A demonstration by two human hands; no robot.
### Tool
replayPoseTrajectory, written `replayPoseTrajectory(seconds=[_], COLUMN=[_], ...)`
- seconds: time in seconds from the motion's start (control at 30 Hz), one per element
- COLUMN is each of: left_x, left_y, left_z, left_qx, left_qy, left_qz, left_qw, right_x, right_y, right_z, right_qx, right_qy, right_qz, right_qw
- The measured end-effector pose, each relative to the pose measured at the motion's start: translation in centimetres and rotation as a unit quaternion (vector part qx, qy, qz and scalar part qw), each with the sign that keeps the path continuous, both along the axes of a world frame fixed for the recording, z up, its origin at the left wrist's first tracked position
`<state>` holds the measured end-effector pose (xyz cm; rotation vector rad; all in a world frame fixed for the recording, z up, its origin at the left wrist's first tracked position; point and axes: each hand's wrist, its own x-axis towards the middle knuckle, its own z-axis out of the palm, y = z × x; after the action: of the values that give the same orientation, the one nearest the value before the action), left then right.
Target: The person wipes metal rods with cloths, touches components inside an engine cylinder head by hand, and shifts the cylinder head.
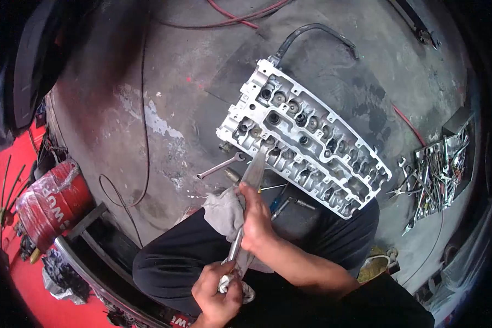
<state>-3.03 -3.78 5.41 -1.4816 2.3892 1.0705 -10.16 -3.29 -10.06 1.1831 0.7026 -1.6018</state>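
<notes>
A red cylindrical drum in clear plastic (pixel 54 199) sits left; silver metal hand tools (pixel 436 176) are heaped right; a thin red hose (pixel 229 15) lies far across the grey concrete floor (pixel 188 71).

A wrench (pixel 221 165) lies left of the cylinder head (pixel 305 140), tools (pixel 435 174) right

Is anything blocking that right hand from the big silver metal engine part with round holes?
Nothing visible does: the long, blurred grey object in the right hand overlaps the near edge of the engine part; a silver metal wrench lies aside.
</notes>
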Motion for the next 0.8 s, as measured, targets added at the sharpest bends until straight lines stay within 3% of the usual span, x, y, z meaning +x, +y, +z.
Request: replayPoseTrajectory(seconds=[0.1,0.17,0.43,0.73,0.8], left_x=[0.3,-0.4,-6.3,-11.4,-11.7], left_y=[0.5,-0.2,-3.5,-5.6,-5.7], left_z=[0.4,0.4,-1.1,0.0,-0.1], left_qx=[-0.005,0.057,0.085,0.115,0.108], left_qy=[0.006,-0.008,-0.097,-0.157,-0.148], left_qz=[0.042,0.037,0.020,0.080,0.074], left_qw=[0.999,0.998,0.991,0.978,0.980], right_x=[-0.1,-1.5,-3.9,-6.2,-6.8], right_y=[-0.1,-0.3,-1.6,-2.7,-2.7], right_z=[-0.6,-0.7,-3.6,-2.5,-2.4], right_qx=[-0.017,-0.021,-0.099,-0.032,-0.066], right_qy=[-0.030,-0.021,-0.063,-0.128,-0.140], right_qz=[-0.012,-0.015,-0.091,-0.095,-0.115], right_qw=[0.999,0.999,0.989,0.987,0.981])
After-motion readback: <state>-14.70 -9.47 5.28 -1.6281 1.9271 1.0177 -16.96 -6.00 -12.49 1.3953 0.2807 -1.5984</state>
